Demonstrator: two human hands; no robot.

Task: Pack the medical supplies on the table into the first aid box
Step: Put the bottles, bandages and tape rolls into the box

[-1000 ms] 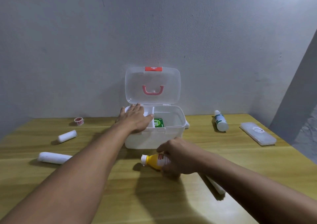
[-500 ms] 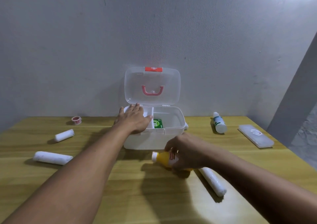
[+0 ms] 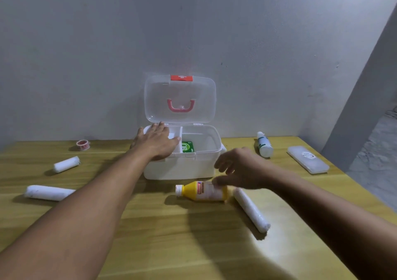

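The white first aid box (image 3: 204, 166) stands open at the back of the table, its clear lid (image 3: 180, 98) upright with a red handle. A green packet (image 3: 187, 147) lies inside. My left hand (image 3: 155, 143) rests flat on the box's front-left rim, holding nothing. A yellow bottle (image 3: 202, 190) with a white cap lies on its side in front of the box. My right hand (image 3: 238, 168) hovers just above the bottle's right end, fingers spread, blurred by motion.
A white gauze roll (image 3: 251, 210) lies right of the bottle. Two more rolls (image 3: 65, 164) (image 3: 48, 192) and a small tape ring (image 3: 82, 145) lie at the left. A white bottle (image 3: 264, 144) and a clear flat case (image 3: 307, 159) lie at the right, near the table edge.
My right hand held the yellow bottle, shifted it a little rightward, then let go. The bottle now lies on the table and the hand has lifted off it. My left hand stayed on the box.
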